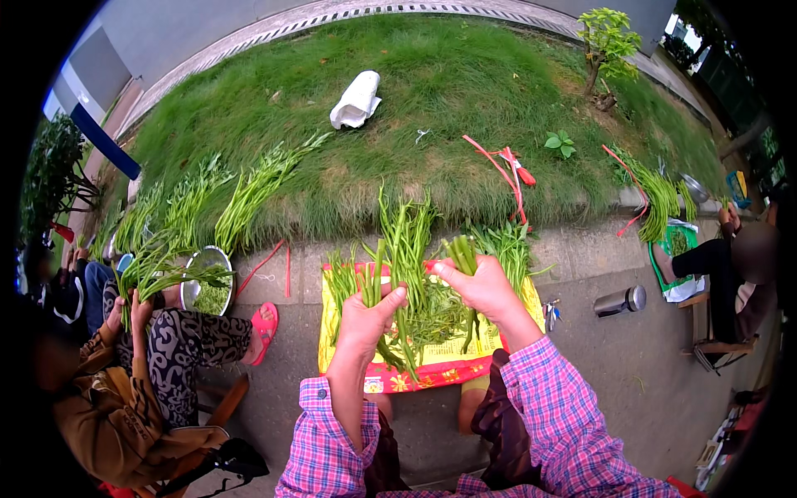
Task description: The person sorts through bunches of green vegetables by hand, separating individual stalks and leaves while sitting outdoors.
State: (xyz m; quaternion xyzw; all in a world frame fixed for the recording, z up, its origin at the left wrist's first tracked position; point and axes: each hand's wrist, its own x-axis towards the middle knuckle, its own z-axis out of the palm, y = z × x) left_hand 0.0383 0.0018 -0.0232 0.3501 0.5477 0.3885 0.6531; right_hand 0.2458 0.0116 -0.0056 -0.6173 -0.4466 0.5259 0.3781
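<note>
My left hand [368, 320] grips several green leafy-vegetable stems, which look like water spinach and poke out above and below the fist. A second bunch of cut stems [462, 254] is held in my right hand [489, 289], its ends pointing up and away. Both hands are above a yellow and red printed sack [457, 358] spread on the pavement before me. On the sack lie a tall bundle of stems [408, 233], a heap of loose trimmings [439, 317] and leafy greens [507, 249] at the right.
At left, a person holds greens [162, 267] beside a metal bowl [215, 274]. More bundles [261, 193] lie along the grass edge. A steel flask [619, 301] and keys [550, 314] lie to my right, near another seated person. Red straps [514, 174] and a white sack [357, 99] rest on grass.
</note>
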